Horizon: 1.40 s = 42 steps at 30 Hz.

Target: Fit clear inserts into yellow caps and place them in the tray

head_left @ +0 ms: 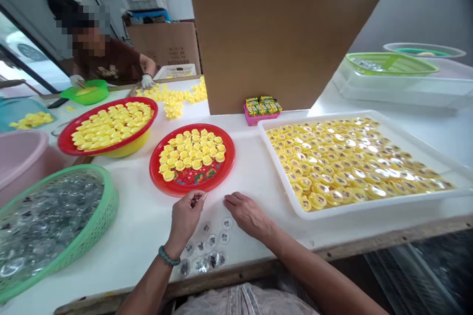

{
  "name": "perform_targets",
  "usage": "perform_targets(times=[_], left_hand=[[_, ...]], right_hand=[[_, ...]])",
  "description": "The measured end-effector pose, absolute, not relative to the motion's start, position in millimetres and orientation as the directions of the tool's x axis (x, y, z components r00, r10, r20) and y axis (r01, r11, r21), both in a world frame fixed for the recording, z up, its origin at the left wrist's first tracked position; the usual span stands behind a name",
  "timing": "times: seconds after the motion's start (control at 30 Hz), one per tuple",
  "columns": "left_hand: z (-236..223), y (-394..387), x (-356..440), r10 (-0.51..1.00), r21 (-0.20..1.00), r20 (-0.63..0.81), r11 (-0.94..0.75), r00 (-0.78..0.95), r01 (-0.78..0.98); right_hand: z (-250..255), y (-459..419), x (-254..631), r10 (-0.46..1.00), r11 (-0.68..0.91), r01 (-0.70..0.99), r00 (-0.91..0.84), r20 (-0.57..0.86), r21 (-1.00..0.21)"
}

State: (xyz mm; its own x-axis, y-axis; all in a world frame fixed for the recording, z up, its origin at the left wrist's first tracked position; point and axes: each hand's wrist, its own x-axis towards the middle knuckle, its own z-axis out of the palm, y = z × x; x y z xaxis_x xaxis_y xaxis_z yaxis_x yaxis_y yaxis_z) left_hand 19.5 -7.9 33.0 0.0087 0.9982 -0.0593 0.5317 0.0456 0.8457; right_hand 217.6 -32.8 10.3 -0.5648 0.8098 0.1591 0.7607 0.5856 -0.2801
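My left hand (187, 216) is closed in a pinch just in front of the red plate (158, 182). Whatever lies between its fingertips is too small to name. My right hand (248, 214) is palm down over the white table, fingers bent and pressed together, their undersides hidden. Between my forearms lie several clear round plastic lids (212, 241) with small dark prints. Small yellow cups (197, 163) cover most of the plate, leaving its patterned front bare.
Right, a white tray (295, 209) holds rows of lidded yellow cups (334, 167). Left are a green basket (107, 206) of clear lids and a red basin (66, 140) of yellow pieces. A cardboard panel (273, 29) stands behind a pink candy basket (258, 120). A gloved co-worker (118, 61) sits far left.
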Motion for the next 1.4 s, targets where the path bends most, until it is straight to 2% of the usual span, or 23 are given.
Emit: perform_targets(times=[0.1, 0.23, 0.37, 0.43, 0.5, 0.7, 0.87, 1.0, 1.1, 1.23, 1.4], left_hand=[[40, 12, 16, 0.994, 0.766, 0.104, -0.096, 0.025, 0.635], [50, 54, 20, 0.936, 0.471, 0.304, -0.308, 0.176, 0.827], [53, 98, 38, 0.908, 0.17, 0.254, -0.381, 0.333, 0.909], [51, 113, 48, 0.902, 0.085, 0.199, -0.406, 0.384, 0.91], [49, 122, 55, 0.897, 0.057, 0.159, -0.425, 0.412, 0.903], [43, 120, 59, 0.893, 0.05, 0.099, -0.444, 0.438, 0.894], [40, 113, 57, 0.908, 0.095, 0.105, -0.414, 0.405, 0.905], [55, 97, 63, 0.902, 0.196, 0.205, -0.417, 0.379, 0.888], [66, 69, 72, 0.851, 0.289, 0.264, -0.518, 0.453, 0.805], [53, 32, 83, 0.765, 0.427, 0.143, -0.62, 0.628, 0.658], [31, 14, 86, 0.731, 0.551, 0.085, -0.601, 0.677, 0.58]], right_hand=[[3, -34, 217, 0.827, 0.562, 0.751, -0.523, 0.208, -0.346], [-4, -32, 220, 0.906, 0.424, 0.699, -0.322, 0.275, -0.576], [-4, -28, 228, 0.956, 0.294, 0.608, -0.183, 0.23, -0.737], [-4, -27, 232, 0.961, 0.277, 0.578, -0.168, 0.22, -0.767], [-3, -27, 235, 0.964, 0.268, 0.558, -0.151, 0.221, -0.785], [3, -30, 237, 0.981, 0.185, 0.442, -0.038, 0.188, -0.878], [13, -29, 238, 0.989, 0.127, 0.345, 0.03, 0.146, -0.93], [22, -34, 243, 0.986, 0.132, 0.321, 0.058, 0.159, -0.938], [26, -42, 250, 0.982, 0.138, 0.326, 0.081, 0.173, -0.935], [25, -55, 258, 0.983, 0.125, 0.353, 0.082, 0.164, -0.927], [24, -61, 263, 0.987, 0.13, 0.415, 0.028, 0.155, -0.9]])
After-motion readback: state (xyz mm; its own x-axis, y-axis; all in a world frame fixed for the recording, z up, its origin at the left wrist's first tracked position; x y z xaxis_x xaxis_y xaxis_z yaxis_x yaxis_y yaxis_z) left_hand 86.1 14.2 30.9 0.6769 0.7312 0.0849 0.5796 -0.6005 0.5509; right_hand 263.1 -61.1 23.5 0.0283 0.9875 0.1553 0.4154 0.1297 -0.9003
